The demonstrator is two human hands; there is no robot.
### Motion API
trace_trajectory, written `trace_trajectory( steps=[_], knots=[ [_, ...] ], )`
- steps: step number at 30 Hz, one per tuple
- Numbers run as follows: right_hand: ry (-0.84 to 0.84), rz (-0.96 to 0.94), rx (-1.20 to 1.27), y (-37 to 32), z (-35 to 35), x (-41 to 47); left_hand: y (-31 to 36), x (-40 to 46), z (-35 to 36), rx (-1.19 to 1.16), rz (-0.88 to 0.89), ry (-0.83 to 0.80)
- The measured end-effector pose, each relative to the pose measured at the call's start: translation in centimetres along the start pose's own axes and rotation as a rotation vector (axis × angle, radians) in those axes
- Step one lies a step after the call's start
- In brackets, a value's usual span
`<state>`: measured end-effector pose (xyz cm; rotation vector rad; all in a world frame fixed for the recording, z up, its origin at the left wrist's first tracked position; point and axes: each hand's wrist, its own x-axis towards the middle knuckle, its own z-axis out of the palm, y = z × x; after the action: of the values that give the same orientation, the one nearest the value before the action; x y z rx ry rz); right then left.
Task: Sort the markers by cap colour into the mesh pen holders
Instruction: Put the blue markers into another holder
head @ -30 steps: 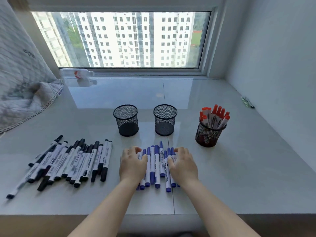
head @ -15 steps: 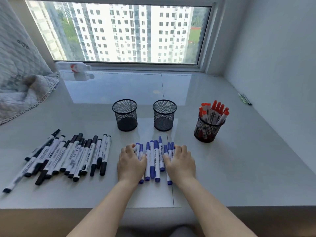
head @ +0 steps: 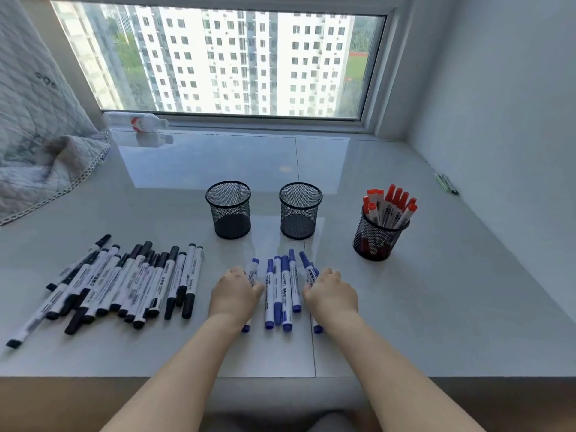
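My left hand [head: 234, 291] and my right hand [head: 332, 289] rest palm down on the pale glossy desk [head: 436, 307], one at each side of the row of blue-capped markers [head: 282, 291]. My left hand curls its fingers over the leftmost blue marker, whose cap sticks out past my knuckles. My right hand curls over the marker or two at the right edge of the row, one of them tilted with its cap leaning left. I cannot tell whether either hand has truly clamped on a marker or is only pressing against it. Between my hands, four blue markers lie bare and roughly parallel, caps pointing away from me.

Beyond the blue row stand two black mesh pen holders with nothing visible inside them: the left holder [head: 228, 210] and the middle holder [head: 300, 210], side by side but apart. Further right stands a third mesh holder [head: 377, 241], filled with red-capped markers [head: 389, 204] standing upright, caps up.

To my left, the black-capped markers [head: 124, 282] lie in a loose fan on the desk, overlapping in places, well apart from my left hand.

At the far left, a quilted cloth [head: 40, 145] drapes onto the desk. A plastic bottle [head: 137, 121] lies on its side by the window [head: 218, 57].
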<state>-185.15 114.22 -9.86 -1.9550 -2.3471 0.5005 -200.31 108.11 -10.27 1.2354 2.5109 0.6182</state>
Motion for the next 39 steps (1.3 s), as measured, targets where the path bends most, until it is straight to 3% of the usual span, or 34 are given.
trace_trajectory(
  steps=[6,11,14,18,22,31,36,39],
  knots=[
    [0.001,0.049,0.080,0.3,-0.3,0.8,-0.6,0.5,-0.1,-0.171,-0.026,0.075],
    [0.003,0.043,0.120,0.8,-1.0,0.9,-0.6,0.6,0.5,-0.614,-0.035,0.071],
    [-0.063,0.088,0.340,0.9,-1.9,1.8,-0.2,1.0,0.7,-0.858,-0.044,0.052],
    [-0.131,0.115,0.683,0.4,-3.5,3.4,-0.1,2.0,1.1,-0.872,-0.019,0.092],
    [-0.014,0.047,0.795,-1.4,-6.3,5.4,0.1,3.0,1.3,-0.886,-0.008,0.098],
    [0.483,-0.293,1.203,-7.4,-11.5,9.6,0.5,4.9,1.4,-0.942,0.035,0.111],
    [0.639,-0.268,1.196,-8.5,-11.3,12.6,0.6,5.6,1.9,-0.945,0.034,0.139],
    [0.633,-0.244,1.100,-8.0,-9.9,14.2,0.6,5.7,2.1,-0.944,0.042,0.146]
  ],
)
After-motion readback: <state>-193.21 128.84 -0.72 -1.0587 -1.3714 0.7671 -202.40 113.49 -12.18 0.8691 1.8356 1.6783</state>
